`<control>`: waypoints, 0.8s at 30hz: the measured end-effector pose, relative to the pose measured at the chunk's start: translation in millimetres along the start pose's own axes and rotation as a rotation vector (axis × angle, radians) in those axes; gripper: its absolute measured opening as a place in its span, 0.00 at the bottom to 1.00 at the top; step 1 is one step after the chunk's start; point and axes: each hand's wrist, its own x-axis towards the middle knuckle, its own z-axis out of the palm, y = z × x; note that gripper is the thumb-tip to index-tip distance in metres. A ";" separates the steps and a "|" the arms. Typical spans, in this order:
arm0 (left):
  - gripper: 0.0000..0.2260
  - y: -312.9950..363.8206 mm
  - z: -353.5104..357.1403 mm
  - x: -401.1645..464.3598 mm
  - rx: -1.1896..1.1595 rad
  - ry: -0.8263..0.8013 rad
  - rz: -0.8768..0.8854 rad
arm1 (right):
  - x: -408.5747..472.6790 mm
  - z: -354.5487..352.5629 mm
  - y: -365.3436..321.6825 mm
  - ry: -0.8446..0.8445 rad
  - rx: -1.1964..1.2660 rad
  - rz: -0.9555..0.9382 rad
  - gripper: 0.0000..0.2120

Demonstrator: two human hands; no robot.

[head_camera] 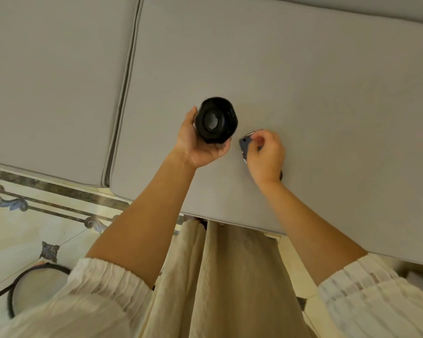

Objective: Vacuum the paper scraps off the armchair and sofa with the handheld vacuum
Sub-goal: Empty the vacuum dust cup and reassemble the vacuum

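My left hand (197, 142) grips a black cylindrical part of the handheld vacuum (216, 120), its open end facing me with a pleated filter visible inside. My right hand (264, 154) holds a second, dark grey vacuum piece (244, 145) just to the right, fingers curled round it and hiding most of it. Both hands hover over the grey sofa seat cushion (303, 93). I see no paper scraps on the cushions.
A second grey cushion (54, 81) lies to the left across a piped seam. Below the sofa edge is patterned tile floor (34, 228). A round black-rimmed object (11, 291) sits at bottom left. My cream skirt fills the bottom centre.
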 end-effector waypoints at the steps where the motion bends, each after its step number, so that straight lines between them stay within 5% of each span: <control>1: 0.22 -1.4 0.7 1.6 0.004 -0.019 -0.018 | -2.1 1.0 12.5 0.003 -0.035 0.060 0.06; 3: 0.23 -1.6 -1.1 6.5 -0.041 -0.064 -0.014 | -4.0 8.4 37.1 -0.144 -0.171 0.201 0.10; 6: 0.22 -1.2 -4.1 10.3 -0.115 -0.145 -0.018 | -9.4 16.3 73.1 -0.468 -0.441 0.519 0.28; 9: 0.19 -0.4 -9.1 5.8 -0.218 -0.214 -0.082 | -12.5 20.5 83.1 -0.630 -0.502 0.536 0.30; 17: 0.26 19.6 -21.6 -15.1 -0.201 -0.300 -0.128 | -1.7 9.9 62.9 -0.616 -0.199 0.599 0.23; 24: 0.19 39.6 -11.4 -40.1 -0.125 -0.357 -0.095 | 7.2 -17.7 -8.6 -0.503 0.258 0.689 0.09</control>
